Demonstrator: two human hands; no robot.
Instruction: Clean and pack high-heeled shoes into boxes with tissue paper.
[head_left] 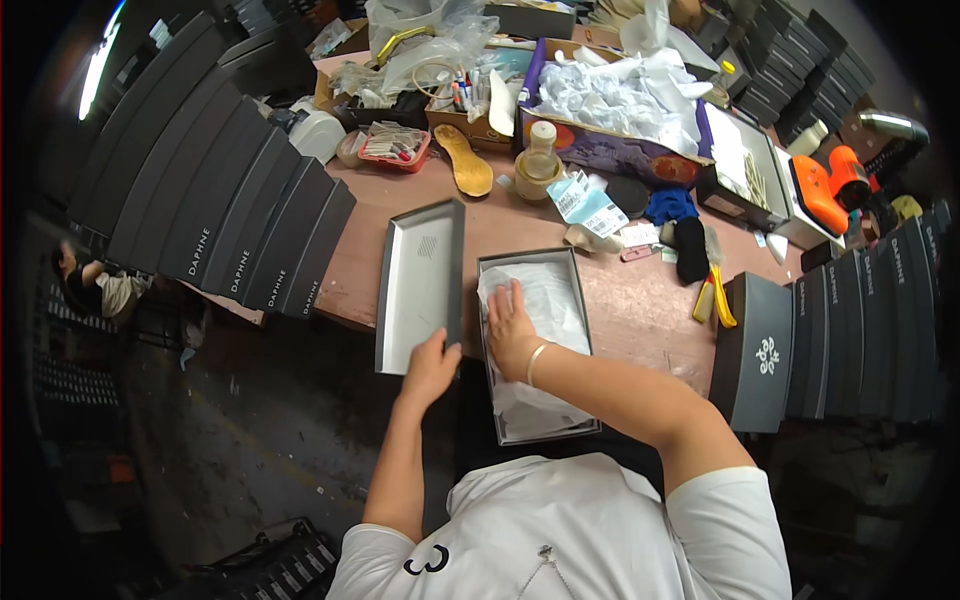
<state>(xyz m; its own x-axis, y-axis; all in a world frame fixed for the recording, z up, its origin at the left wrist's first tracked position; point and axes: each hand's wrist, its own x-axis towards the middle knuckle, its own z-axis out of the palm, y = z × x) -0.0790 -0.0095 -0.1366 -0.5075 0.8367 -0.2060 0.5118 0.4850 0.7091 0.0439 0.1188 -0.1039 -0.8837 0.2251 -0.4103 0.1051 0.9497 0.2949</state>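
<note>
A dark grey shoe box (587, 345) stands uncovered at the table's near edge, in front of me. White tissue paper (550, 300) fills it and hides whatever lies beneath. My right hand (512, 332) rests flat on this paper, fingers stretched out, with a light bangle at the wrist. Left of the box lies its lid (415, 270), pale inside face up, its near end reaching past the table edge. My left hand (432, 370) grips the lid at its near right corner, the fingers curled and partly hidden.
Dark shoe boxes (215, 200) stand in a row on the left, and more (860, 320) on the right. Along the back are a carton of crumpled white paper (620, 100), a tan insole (463, 160), a bottle (541, 150) and a yellow-handled tool (716, 295).
</note>
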